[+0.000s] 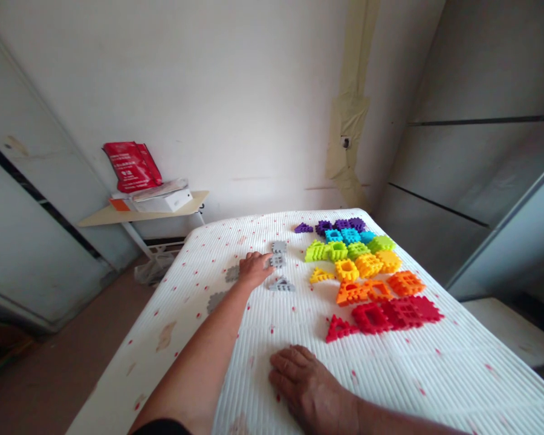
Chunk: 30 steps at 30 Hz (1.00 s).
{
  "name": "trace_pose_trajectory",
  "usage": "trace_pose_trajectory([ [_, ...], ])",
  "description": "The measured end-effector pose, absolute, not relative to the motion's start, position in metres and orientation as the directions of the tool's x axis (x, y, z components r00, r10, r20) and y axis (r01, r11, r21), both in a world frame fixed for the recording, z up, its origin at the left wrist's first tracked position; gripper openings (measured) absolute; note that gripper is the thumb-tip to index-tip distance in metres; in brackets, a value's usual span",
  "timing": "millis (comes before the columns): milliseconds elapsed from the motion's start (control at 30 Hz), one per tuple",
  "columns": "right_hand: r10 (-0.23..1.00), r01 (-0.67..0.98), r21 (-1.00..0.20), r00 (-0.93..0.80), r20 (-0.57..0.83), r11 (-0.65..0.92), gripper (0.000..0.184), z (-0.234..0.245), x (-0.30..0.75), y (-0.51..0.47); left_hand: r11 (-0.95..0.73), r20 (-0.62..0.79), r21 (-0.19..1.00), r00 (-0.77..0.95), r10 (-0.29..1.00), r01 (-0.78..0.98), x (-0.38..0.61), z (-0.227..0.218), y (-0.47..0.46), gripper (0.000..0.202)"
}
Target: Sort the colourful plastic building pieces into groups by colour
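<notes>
My left hand [254, 269] reaches far out over the bed, its fingers closed at the left edge of a grey window block [277, 260]. Right behind that lies a grey notched block [278, 246], and nearer me a grey triangular block [281, 284]. Two more grey pieces, one toothed plate [233, 273] and another plate [216, 301], sit left of my forearm, which partly covers them. Palm down near the front, my right hand [306, 383] rests on the sheet with nothing seen in it.
Interlocking blocks lie in colour rows on the right: purple [342, 226], blue [350, 235], green [348, 250], yellow [368, 264], orange [381, 290] and red [392, 315]. They lie on a white ribbed sheet [245, 386]. A small table [194, 204] holding a red bag [133, 166] stands back left.
</notes>
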State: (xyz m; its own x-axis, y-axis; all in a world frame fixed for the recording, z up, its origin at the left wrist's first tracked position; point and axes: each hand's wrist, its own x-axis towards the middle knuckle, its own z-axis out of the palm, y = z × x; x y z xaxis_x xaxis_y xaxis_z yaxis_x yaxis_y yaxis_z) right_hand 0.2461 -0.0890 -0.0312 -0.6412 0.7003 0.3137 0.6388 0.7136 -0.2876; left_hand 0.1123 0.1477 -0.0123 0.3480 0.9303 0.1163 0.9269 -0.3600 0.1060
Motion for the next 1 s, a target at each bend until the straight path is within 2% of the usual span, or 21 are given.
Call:
trace_pose_trajectory([
  [300,0.703,0.644,-0.283,-0.644,0.302,0.711,0.018,-0.031,0.247,-0.089,-0.371,0.116,0.142,0.357,0.927,0.918,0.112,-0.013,0.148,0.044],
  [533,0.718,0.654,-0.298,-0.631,0.293,0.696,0.019,-0.028,0.247,-0.091,-0.395,0.287,0.254,0.321,0.902,0.883,0.097,-0.002,0.138,0.050],
  [633,0.730,0.651,-0.331,-0.617,0.294,0.683,0.019,-0.028,0.246,-0.092,-0.352,0.391,0.326,0.214,0.895,0.877,0.062,0.001,0.125,0.040],
  [800,0.748,0.646,-0.379,-0.601,0.282,0.662,0.018,-0.027,0.244,-0.093,-0.186,0.482,0.497,-0.092,0.871,0.848,-0.014,-0.014,0.096,0.027],
  [1000,0.752,0.672,-0.338,-0.603,0.266,0.658,0.014,-0.027,0.239,-0.090,-0.011,0.387,0.758,-0.436,0.812,0.652,-0.066,-0.041,0.062,0.034],
])
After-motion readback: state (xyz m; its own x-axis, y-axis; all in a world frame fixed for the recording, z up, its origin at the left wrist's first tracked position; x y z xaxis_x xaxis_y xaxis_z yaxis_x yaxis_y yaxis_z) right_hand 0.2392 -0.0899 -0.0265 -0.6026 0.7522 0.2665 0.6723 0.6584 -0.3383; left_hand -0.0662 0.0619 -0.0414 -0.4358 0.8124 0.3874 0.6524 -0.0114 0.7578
